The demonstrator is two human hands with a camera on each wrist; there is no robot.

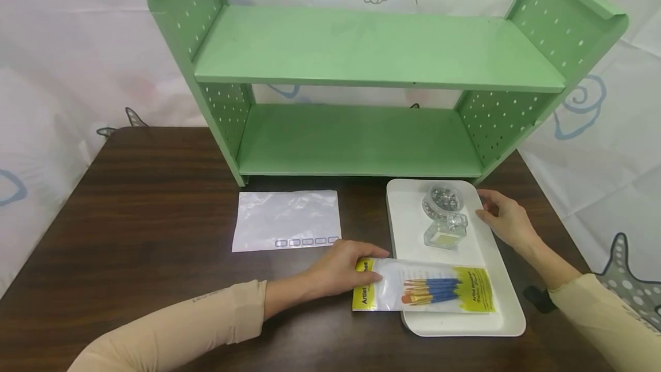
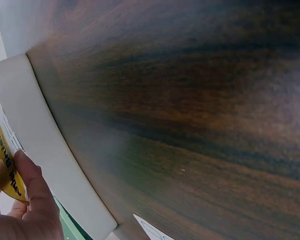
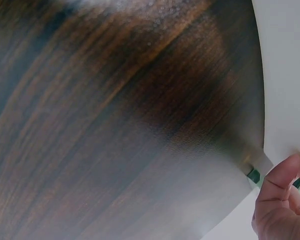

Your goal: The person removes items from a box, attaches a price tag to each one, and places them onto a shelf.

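A clear packet of artist brushes (image 1: 434,286) with yellow ends and blue-handled brushes lies across the near part of a white tray (image 1: 496,271), its left end beyond the rim. My left hand (image 1: 343,268) pinches that left end; in the left wrist view the yellow end (image 2: 2,165) shows between thumb and fingers. At the tray's far right, my right hand (image 1: 506,220) holds the rim, thumb lapping over it and the other fingers outside, partly hidden. Farther back in the tray sit a round clear container of silvery bits (image 1: 443,198) and a small square glass bottle (image 1: 445,233).
A green two-tier shelf (image 1: 361,139) stands at the back of the dark wooden table (image 1: 144,234), just behind the tray. A flat white plastic pouch (image 1: 286,220) lies left of the tray. Patterned white cloth (image 1: 77,33) hangs behind and beside the table.
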